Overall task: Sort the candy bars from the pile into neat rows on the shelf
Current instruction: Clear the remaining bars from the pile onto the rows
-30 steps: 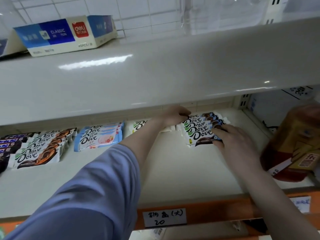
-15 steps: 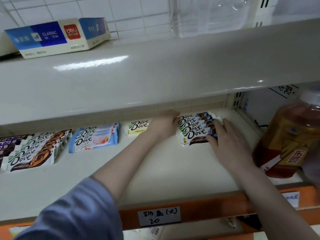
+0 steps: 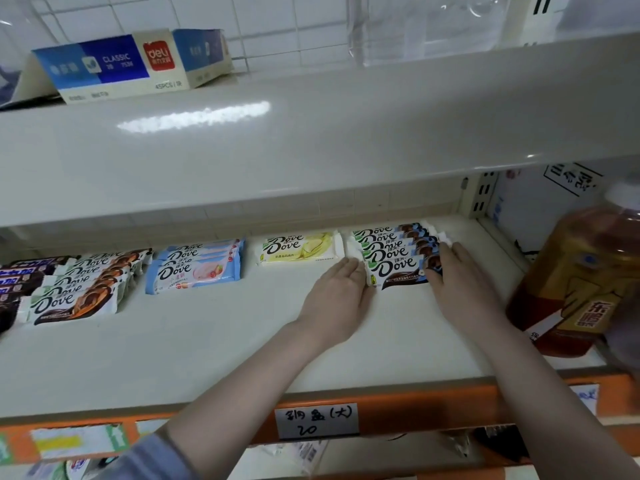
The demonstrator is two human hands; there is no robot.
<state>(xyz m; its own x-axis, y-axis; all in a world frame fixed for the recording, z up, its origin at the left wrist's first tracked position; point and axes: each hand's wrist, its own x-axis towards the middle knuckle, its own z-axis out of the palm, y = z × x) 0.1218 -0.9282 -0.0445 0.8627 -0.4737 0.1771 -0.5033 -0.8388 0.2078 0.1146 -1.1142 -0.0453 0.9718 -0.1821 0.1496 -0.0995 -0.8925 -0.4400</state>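
risk: shingled row of white/blue dove choc bars (image 3: 394, 254), slick wrappers; left hand (image 3: 341, 292) & right hand (image 3: 460, 282) flat, fingers straight, pressing ends; uneven squeeze may buckle row.

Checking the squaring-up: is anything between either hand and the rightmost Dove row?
Nothing visible. The left hand lies flat against the row of blue-ended Dove bars on its left, the right hand on its right.

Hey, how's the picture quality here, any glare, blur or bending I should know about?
Head view: a bright glare streak sits on the upper shelf; the wide lens bows that shelf's front edge; the tea bottle at the right edge is blurred, its label soft; the Dove bars between the left hand and right hand are evenly lit and readable.
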